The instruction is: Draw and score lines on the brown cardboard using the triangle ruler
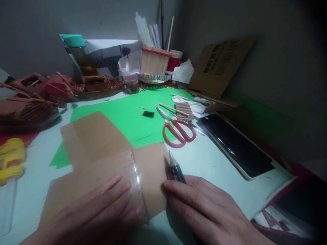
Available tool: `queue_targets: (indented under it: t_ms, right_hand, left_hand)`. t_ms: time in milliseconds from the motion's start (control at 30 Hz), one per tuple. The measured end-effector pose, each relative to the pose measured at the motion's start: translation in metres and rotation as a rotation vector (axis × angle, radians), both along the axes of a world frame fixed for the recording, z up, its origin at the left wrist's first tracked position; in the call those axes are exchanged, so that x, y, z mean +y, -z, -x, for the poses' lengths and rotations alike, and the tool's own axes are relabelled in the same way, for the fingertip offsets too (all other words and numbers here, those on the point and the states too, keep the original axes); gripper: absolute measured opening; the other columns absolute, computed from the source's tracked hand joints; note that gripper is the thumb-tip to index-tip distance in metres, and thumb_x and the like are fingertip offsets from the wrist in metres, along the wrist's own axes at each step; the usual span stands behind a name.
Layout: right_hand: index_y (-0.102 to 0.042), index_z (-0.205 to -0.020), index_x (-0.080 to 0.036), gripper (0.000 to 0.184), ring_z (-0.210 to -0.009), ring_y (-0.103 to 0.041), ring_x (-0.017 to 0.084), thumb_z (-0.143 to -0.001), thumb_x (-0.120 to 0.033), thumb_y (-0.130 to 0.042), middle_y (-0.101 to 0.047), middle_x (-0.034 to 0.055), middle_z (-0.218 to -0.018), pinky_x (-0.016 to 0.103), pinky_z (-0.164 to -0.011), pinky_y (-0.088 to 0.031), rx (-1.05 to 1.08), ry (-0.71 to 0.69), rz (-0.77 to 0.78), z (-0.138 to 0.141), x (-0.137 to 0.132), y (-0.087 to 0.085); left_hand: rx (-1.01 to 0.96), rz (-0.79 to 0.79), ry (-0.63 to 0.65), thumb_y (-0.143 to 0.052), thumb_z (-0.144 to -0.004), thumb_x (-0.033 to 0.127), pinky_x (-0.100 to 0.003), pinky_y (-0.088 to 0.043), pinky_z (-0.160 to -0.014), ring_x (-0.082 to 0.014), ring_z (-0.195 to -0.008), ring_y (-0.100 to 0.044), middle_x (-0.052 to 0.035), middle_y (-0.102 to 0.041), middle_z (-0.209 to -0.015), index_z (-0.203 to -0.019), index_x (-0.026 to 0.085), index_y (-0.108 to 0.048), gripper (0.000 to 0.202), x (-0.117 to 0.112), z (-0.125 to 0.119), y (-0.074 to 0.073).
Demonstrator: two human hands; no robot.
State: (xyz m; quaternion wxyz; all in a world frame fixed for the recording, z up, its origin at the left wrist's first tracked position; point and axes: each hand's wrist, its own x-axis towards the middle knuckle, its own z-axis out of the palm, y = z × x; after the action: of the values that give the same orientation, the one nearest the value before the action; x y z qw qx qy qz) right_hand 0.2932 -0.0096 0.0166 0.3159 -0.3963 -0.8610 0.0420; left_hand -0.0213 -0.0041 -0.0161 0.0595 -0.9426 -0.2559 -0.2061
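My left hand (99, 211) lies flat, fingers stretched, on a brown cardboard sheet (97, 146) and presses a clear plastic ruler (138, 183) onto it. My right hand (204, 207) is closed round a black marker (176, 168), whose tip points away from me at the cardboard's right edge, just right of the ruler. The cardboard overlaps a green paper sheet (130, 115) on the pale table (217, 160).
Red-handled scissors (176, 129), a small black cap (148, 114), wooden sticks and a corrugated piece (184, 111) lie beyond. A black tablet (236, 144) sits right. Brown model boats (38, 98) stand left, a yellow tool (10, 158) at the left edge, a stick-filled cup (154, 61) at the back.
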Motion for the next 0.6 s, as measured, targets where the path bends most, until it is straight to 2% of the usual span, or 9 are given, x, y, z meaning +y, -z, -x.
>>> queue_targets:
  t_ms: [67,200,333,433,500,600]
  right_hand:
    - [-0.085,-0.132,-0.031,0.044,-0.123,-0.083,0.033,-0.109,-0.066,-0.070,-0.085,0.0149,-0.137,0.041,-0.103,-0.073,0.017,0.002,0.013,0.001,0.000,-0.004]
    - [-0.086,-0.131,-0.031,0.044,-0.123,-0.082,0.033,-0.108,-0.065,-0.072,-0.085,0.0151,-0.137,0.042,-0.103,-0.073,0.049,0.013,0.056,0.001,-0.006,-0.007]
    - [-0.086,-0.130,-0.031,0.043,-0.123,-0.082,0.034,-0.106,-0.065,-0.073,-0.084,0.0153,-0.136,0.043,-0.103,-0.072,0.077,0.033,0.105,0.000,-0.011,-0.008]
    - [-0.086,-0.129,-0.031,0.042,-0.123,-0.082,0.034,-0.106,-0.065,-0.075,-0.084,0.0154,-0.136,0.043,-0.103,-0.072,0.096,0.042,0.132,0.000,-0.013,-0.010]
    - [-0.086,-0.129,-0.031,0.042,-0.123,-0.082,0.034,-0.105,-0.064,-0.075,-0.084,0.0155,-0.136,0.043,-0.103,-0.072,0.108,0.045,0.144,0.001,-0.012,-0.013]
    - [-0.086,-0.128,-0.031,0.041,-0.123,-0.082,0.034,-0.104,-0.064,-0.077,-0.083,0.0156,-0.135,0.044,-0.102,-0.072,0.123,0.050,0.155,0.001,-0.011,-0.017]
  left_hand:
    - [0.031,-0.008,0.012,-0.042,-0.118,0.025,-0.026,-0.013,-0.145,-0.0096,-0.178,-0.013,0.0027,-0.069,-0.142,-0.135,0.029,-0.065,0.029,-0.001,-0.002,0.001]
    - [-0.019,0.071,-0.058,-0.036,-0.120,0.025,-0.024,-0.012,-0.145,-0.0069,-0.176,-0.016,0.0007,-0.060,-0.150,-0.135,0.027,-0.060,0.029,-0.007,-0.008,-0.001]
    - [0.000,0.086,-0.096,-0.034,-0.121,0.030,-0.017,-0.014,-0.142,0.0019,-0.174,-0.015,0.0031,-0.072,-0.135,-0.135,0.029,-0.059,0.029,-0.010,-0.011,-0.008]
    - [0.026,0.085,-0.068,-0.037,-0.121,0.038,-0.018,-0.014,-0.141,0.0006,-0.175,-0.013,0.0029,-0.073,-0.138,-0.136,0.029,-0.060,0.029,-0.008,-0.010,-0.012]
    - [0.003,0.066,-0.061,-0.039,-0.120,0.033,-0.018,-0.014,-0.141,-0.0002,-0.173,-0.022,0.0035,-0.072,-0.139,-0.133,0.029,-0.063,0.028,-0.007,-0.011,-0.012]
    - [-0.042,0.055,-0.058,-0.041,-0.116,0.022,-0.021,-0.019,-0.141,-0.0032,-0.156,-0.053,0.0045,-0.075,-0.135,-0.130,0.029,-0.068,0.031,-0.007,-0.013,-0.011]
